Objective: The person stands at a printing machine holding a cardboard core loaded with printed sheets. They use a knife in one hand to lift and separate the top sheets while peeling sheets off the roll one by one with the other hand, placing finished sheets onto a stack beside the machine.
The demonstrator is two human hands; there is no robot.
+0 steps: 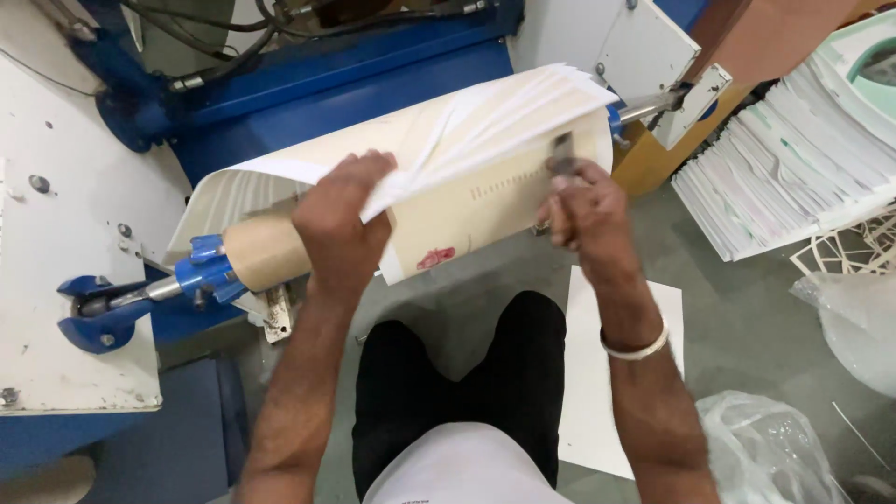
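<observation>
A cardboard core (266, 250) lies across a blue and white machine, held by a blue chuck (203, 273) at its left end and a metal shaft (649, 107) at its right. Layers of white and cream paper (485, 149) wrap over it, with a small red mark near the lower edge. My left hand (341, 219) presses on the loose paper layers near the middle and lifts their edge. My right hand (583, 210) grips a small dark blade-like tool (563, 154) against the paper near the right end. A white bangle sits on my right wrist.
A thick stack of white printed sheets (793, 159) lies at the right. A white sheet (607, 373) rests on the grey floor below my right arm. Clear plastic bags (775, 448) sit at the lower right. The machine's white side plate (65, 233) stands at the left.
</observation>
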